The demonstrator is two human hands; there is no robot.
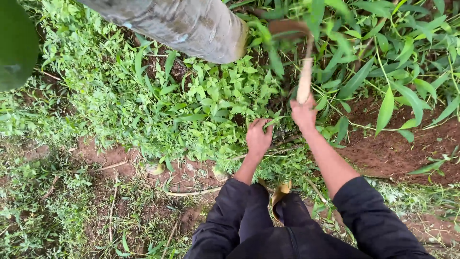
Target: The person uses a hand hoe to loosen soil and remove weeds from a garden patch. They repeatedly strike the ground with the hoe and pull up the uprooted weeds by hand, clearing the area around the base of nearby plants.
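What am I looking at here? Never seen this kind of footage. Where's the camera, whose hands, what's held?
One picture, from a camera on a person's head, looking down at their own arms in dark sleeves. The right hand grips the pale wooden handle of a tool; its curved, blurred blade sits up among the leaves. The left hand is closed on a bunch of green weeds. Below is red-brown soil with low plants and long-leaved grass. At the top edge a grey tree trunk rises.

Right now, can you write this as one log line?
left hand: grabbing weeds | right hand: grip on wooden handle | blade: in leaves
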